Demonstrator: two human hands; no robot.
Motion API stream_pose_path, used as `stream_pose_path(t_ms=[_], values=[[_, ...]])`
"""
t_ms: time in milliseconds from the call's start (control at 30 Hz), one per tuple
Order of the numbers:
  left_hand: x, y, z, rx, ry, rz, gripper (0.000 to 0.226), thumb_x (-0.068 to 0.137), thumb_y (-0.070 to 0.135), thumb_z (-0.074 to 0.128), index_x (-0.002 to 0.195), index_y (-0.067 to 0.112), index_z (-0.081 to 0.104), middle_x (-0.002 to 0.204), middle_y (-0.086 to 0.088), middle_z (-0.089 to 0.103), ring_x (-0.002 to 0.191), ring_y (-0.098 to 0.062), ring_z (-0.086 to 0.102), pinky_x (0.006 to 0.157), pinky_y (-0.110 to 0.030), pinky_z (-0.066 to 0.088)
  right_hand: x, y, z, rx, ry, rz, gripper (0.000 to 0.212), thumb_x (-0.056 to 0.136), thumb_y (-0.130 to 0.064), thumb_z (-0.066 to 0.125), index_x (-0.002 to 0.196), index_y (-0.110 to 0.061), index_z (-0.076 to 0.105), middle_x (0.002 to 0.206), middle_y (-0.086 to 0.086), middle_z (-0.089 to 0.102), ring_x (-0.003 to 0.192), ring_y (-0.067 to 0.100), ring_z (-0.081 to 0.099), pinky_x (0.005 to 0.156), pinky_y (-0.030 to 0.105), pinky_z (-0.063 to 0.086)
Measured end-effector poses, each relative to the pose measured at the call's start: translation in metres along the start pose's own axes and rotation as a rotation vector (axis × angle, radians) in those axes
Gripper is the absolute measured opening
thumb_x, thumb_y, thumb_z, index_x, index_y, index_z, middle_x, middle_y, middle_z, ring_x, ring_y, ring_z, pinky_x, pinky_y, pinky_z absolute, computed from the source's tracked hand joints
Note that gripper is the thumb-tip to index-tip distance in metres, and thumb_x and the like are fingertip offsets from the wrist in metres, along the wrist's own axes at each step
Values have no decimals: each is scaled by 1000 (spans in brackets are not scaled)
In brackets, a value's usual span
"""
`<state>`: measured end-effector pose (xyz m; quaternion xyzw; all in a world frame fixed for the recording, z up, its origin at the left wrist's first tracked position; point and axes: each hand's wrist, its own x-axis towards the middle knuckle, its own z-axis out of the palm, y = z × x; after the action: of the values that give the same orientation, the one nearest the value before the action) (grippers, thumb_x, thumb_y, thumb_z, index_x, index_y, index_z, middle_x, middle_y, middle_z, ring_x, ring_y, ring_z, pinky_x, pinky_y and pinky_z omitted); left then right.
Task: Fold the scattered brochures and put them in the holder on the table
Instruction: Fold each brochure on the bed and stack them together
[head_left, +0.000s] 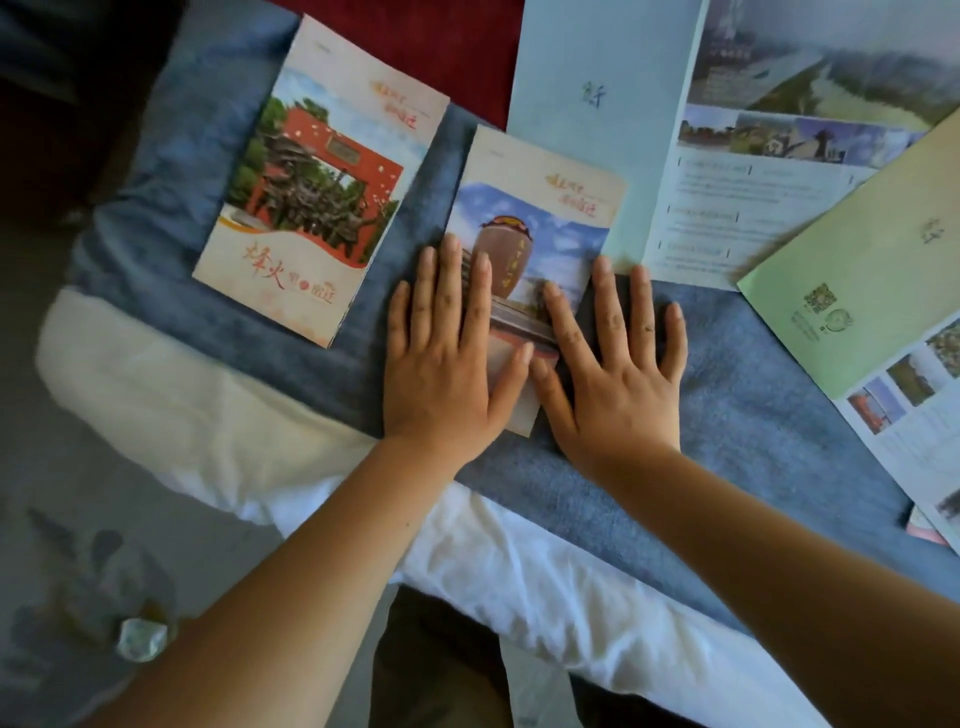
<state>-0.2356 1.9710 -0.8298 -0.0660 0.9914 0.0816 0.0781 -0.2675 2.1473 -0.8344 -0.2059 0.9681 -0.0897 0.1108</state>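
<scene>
Pressing down on the jar brochure (537, 208); left hand (447, 374) and right hand (618, 379) flat, fingers (453, 280) straight.

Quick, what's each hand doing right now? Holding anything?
Left hand: open, fingers straight, pressing flat on the jar brochure.
Right hand: open, fingers spread, lying flat partly on the same brochure, gripping nothing.

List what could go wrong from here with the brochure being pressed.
Left hand and right hand press the jar brochure flat on a soft blue blanket; the crease may end up skewed.
The green brochure overlaps the pale blue brochure, both unfolded; lifting one could drag the other.
</scene>
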Motion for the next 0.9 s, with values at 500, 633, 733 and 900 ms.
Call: stream_pose_path(t_ms=[500, 633, 733, 900], values=[[-14, 23, -30, -207, -78, -145, 114, 66, 71, 64, 162, 25, 24, 171, -16, 8, 151, -43, 21, 113, -55, 31, 75, -16, -49, 21, -152, -113, 64, 103, -57, 43, 160, -32, 30, 174, 15, 2, 160, 33, -5, 122, 54, 18], [-3, 2, -56, -257, 7, -28, 113, 66, 51, 77, 161, 16, 27, 170, -14, 14, 149, -43, 25, 110, -54, 36, 81, -29, -51, 69, -141, -166, 67, 103, -64, 27, 164, -43, 9, 174, 15, -1, 160, 34, -5, 121, 58, 18], [9, -25, -76, -244, 83, 71, 111, 68, 39, 78, 162, 15, 24, 170, -14, 13, 149, -41, 25, 112, -50, 30, 82, -41, -48, 113, -135, -236, 64, 105, -53, 33, 164, -38, 14, 173, 19, -1, 160, 37, -3, 118, 59, 23], [24, -87, -92, -149, 88, 132, 100, 74, 35, 75, 160, 12, 29, 170, -15, 16, 152, -37, 24, 116, -45, 28, 108, -81, -41, 134, -96, -287, 59, 108, -54, 28, 164, -40, 19, 173, 17, -6, 160, 37, -6, 118, 61, 22]])
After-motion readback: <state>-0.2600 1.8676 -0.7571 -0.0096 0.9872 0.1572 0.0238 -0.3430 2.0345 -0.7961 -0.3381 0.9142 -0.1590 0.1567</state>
